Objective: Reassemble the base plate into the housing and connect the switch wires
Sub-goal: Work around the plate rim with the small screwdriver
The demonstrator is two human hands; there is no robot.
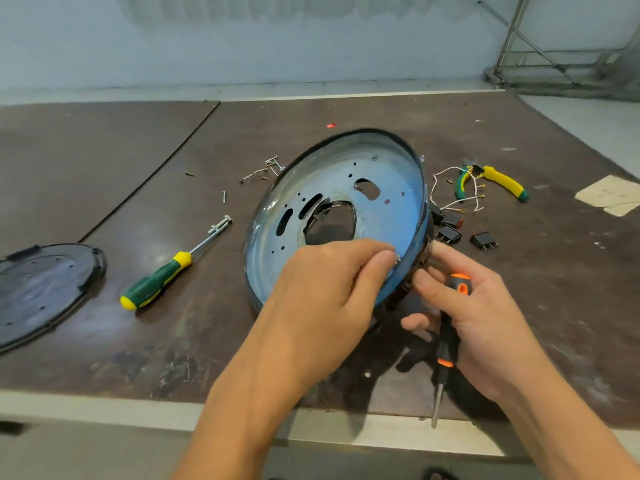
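Two hands meet at the near right edge of the housing [367,131], a round shell with a black rim that stands tilted on the table [104,168], its open side turned toward the camera. The base plate [332,181], pale metal with round and oval holes, sits inside the housing against its bottom. The left hand [325,289] reaches into the shell from the front; its thumb and forefinger are pressed together at the inner wall, pinching a small shiny part [397,259] too small to identify. The right hand [478,323] is on the outside of the same spot: its thumb and forefinger touch the outer wall, while the other fingers curl round the orange screwdriver [446,341], whose blade points down past the table's near edge. Just right of the housing lie three black switches [448,233], and behind them white wires [457,201] with small terminals, tangled beside the pliers [498,180]. Loose screws [273,166] lie behind the housing on its left. A green screwdriver [156,278] lies well apart to the left, and beyond it, at the frame's edge, a black cover [45,289]. A scrap of paper [613,195] lies at the far right.
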